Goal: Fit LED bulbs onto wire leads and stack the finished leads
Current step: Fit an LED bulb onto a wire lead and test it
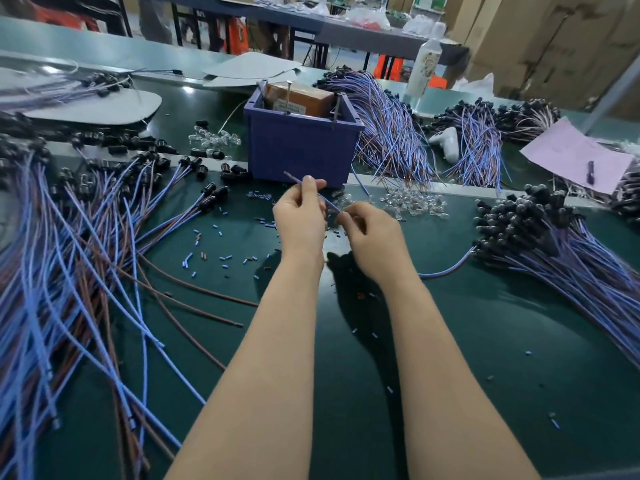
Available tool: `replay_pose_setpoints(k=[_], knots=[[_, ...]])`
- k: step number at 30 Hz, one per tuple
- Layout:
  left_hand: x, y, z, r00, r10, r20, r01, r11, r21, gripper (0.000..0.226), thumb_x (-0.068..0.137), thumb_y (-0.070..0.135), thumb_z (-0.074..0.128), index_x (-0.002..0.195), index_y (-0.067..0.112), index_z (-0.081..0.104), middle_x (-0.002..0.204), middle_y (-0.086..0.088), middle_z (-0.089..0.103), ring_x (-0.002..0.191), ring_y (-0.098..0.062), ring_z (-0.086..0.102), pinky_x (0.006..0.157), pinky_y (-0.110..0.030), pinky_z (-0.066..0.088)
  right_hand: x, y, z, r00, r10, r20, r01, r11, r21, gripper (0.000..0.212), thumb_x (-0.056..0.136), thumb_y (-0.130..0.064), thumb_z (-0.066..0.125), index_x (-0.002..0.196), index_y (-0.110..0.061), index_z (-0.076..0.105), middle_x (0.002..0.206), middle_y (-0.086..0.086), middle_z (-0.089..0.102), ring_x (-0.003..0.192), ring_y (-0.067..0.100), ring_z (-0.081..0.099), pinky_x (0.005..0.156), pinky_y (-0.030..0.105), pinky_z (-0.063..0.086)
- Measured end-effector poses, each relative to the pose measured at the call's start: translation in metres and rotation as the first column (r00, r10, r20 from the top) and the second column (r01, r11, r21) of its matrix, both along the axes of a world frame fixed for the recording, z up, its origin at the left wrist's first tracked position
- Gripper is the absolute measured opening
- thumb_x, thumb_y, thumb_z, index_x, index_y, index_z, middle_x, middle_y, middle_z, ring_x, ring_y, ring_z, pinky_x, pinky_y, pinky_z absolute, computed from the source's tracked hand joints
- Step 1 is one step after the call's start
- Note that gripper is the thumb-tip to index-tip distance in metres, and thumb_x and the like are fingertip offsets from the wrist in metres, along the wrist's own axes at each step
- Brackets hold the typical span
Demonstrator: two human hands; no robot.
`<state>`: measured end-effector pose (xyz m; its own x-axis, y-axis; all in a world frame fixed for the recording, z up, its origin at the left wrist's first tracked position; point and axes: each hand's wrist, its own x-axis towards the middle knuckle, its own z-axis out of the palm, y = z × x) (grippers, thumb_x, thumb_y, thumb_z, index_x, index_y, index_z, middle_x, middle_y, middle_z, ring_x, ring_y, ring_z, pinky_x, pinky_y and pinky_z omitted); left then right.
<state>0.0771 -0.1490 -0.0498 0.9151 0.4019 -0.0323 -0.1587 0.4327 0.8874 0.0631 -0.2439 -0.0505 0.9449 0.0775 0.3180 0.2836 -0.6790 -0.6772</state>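
My left hand (300, 216) pinches a thin blue wire lead (323, 199) that slants from upper left down to the right. My right hand (370, 233) pinches the lower end of the same lead with curled fingers; what sits at its fingertips is hidden. A small heap of clear LED bulbs (412, 204) lies just beyond my right hand. Loose blue and brown leads with black holders (79, 237) spread over the left of the green mat. A stacked bundle of leads with black ends (540, 237) lies at the right.
A purple bin (301, 147) holding a brown box stands right behind my hands. More lead bundles (391, 133) lie behind it, with a second heap of clear bulbs (214, 138) at its left. Cut bits of insulation (221, 251) litter the mat. A pink paper sheet (575, 154) lies far right.
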Motion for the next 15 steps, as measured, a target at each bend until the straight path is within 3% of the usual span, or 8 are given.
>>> replay_pose_setpoints(k=[4, 9, 15], knots=[[0.001, 0.006, 0.001, 0.984, 0.175, 0.01, -0.175, 0.985, -0.004, 0.03, 0.101, 0.019, 0.042, 0.08, 0.008, 0.06, 0.054, 0.002, 0.038, 0.041, -0.004, 0.031, 0.043, -0.017, 0.027, 0.0, -0.007, 0.001, 0.999, 0.05, -0.018, -0.05, 0.999, -0.02, 0.016, 0.095, -0.019, 0.054, 0.093, -0.011, 0.068, 0.057, -0.013, 0.046, 0.055, 0.0, 0.042, 0.054, 0.008, 0.033], [0.0, 0.002, 0.0, 0.97, 0.244, -0.011, -0.244, 0.968, -0.066, 0.03, 0.101, 0.019, 0.043, 0.085, 0.004, 0.062, 0.048, 0.006, 0.036, 0.037, -0.003, 0.029, 0.04, -0.016, 0.026, -0.001, -0.006, 0.004, 0.996, 0.084, -0.025, -0.084, 0.996, -0.008, 0.015, 0.094, -0.017, 0.056, 0.089, -0.012, 0.069, 0.051, -0.015, 0.043, 0.051, -0.009, 0.045, 0.054, 0.007, 0.033], [0.007, 0.026, 0.004, 0.914, 0.399, -0.076, -0.406, 0.895, -0.184, 0.03, 0.102, 0.021, 0.038, 0.08, 0.012, 0.056, 0.054, 0.001, 0.037, 0.046, -0.009, 0.03, 0.047, -0.022, 0.022, 0.004, -0.019, -0.001, 0.998, -0.054, -0.033, 0.053, 0.999, -0.011, 0.018, 0.094, -0.018, 0.054, 0.089, -0.009, 0.069, 0.056, -0.011, 0.045, 0.057, 0.004, 0.042, 0.055, 0.021, 0.027]])
